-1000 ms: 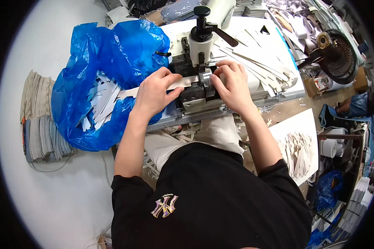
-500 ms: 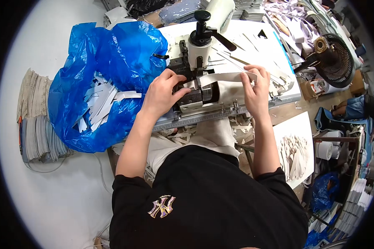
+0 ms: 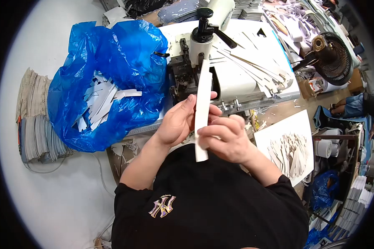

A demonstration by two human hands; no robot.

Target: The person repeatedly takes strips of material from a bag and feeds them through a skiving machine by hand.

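Observation:
A narrow white strip [image 3: 203, 97] is held upright in front of my chest, between both hands. My left hand [image 3: 175, 125] grips it from the left, thumb on its edge and some fingertips showing behind it. Lower down, my right hand [image 3: 228, 139] pinches the strip with bent fingers; its fingertips are slightly blurred. Just beyond my hands stands a white bench machine [image 3: 201, 50] with a black knob and lever. The top of the strip overlaps the machine's front in view, but both hands are off its work plate.
Left of the machine, a blue plastic bag [image 3: 145, 62] holds white strips. More loose strips [image 3: 253, 66] lie on the bench's right side. A white board [image 3: 264, 137] with a pile of cut pieces sits at right, near a black fan [image 3: 335, 58]. Stacked sheets [image 3: 41, 139] stand at far left.
Both hands have drawn back from the machine's plate toward my chest. The strip, earlier stretched sideways from the machine to my right hand, is now upright between both hands.

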